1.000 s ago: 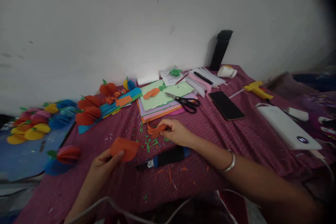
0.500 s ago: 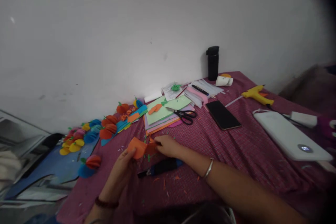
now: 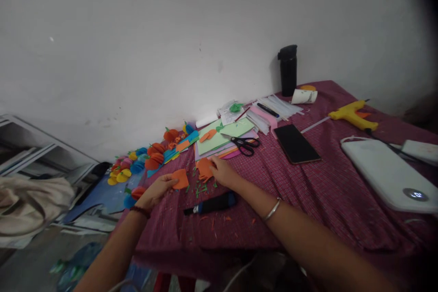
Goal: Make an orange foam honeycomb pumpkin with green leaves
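My left hand [image 3: 155,192] pinches a folded orange paper piece [image 3: 180,178] just above the maroon checked tablecloth [image 3: 308,182]. My right hand [image 3: 222,174] rests on the cloth with its fingertips on another orange paper cutout [image 3: 204,169]. Green paper scraps [image 3: 200,188] lie between the two hands. A black and blue cutter [image 3: 212,203] lies just in front of my right wrist, which wears a silver bangle [image 3: 272,210].
A stack of coloured sheets [image 3: 222,139] with black scissors [image 3: 244,144] lies behind the hands. Paper pumpkin shapes [image 3: 150,157] spread to the left. A phone [image 3: 296,143], yellow glue gun [image 3: 354,114], black flask [image 3: 288,70] and white power bank [image 3: 386,173] lie to the right.
The hands have parted: the left carried its orange piece left, and the right has laid the other cutout down on the cloth. The view has pulled back and shifted left.
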The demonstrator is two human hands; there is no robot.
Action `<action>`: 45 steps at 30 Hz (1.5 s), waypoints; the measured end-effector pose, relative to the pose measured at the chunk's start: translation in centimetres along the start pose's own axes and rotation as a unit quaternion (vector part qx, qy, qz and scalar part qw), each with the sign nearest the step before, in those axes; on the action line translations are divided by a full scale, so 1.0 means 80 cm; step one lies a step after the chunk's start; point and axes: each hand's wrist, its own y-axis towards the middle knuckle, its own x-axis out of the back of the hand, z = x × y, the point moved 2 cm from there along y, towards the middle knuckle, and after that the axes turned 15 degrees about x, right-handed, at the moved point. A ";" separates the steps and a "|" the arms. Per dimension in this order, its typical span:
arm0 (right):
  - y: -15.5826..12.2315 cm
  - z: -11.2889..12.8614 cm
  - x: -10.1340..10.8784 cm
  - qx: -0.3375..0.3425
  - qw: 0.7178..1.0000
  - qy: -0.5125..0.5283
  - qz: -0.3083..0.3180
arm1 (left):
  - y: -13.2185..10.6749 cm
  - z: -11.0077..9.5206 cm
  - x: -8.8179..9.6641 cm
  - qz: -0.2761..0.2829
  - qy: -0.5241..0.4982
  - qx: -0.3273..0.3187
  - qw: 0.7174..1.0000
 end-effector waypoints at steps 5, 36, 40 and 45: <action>-0.002 0.010 -0.002 0.001 1.000 0.015 0.013 | 0.001 -0.009 -0.001 -0.032 0.041 -0.080 0.995; -0.008 0.048 -0.019 0.034 0.946 -0.308 0.093 | 0.001 -0.032 -0.101 -0.008 -0.028 -0.393 0.919; -0.014 0.040 -0.010 0.021 0.945 -0.318 0.066 | 0.008 -0.030 -0.101 0.011 -0.100 -0.408 0.907; -0.017 0.041 -0.015 0.029 0.956 -0.286 0.062 | 0.020 -0.023 -0.112 0.013 -0.121 -0.415 0.901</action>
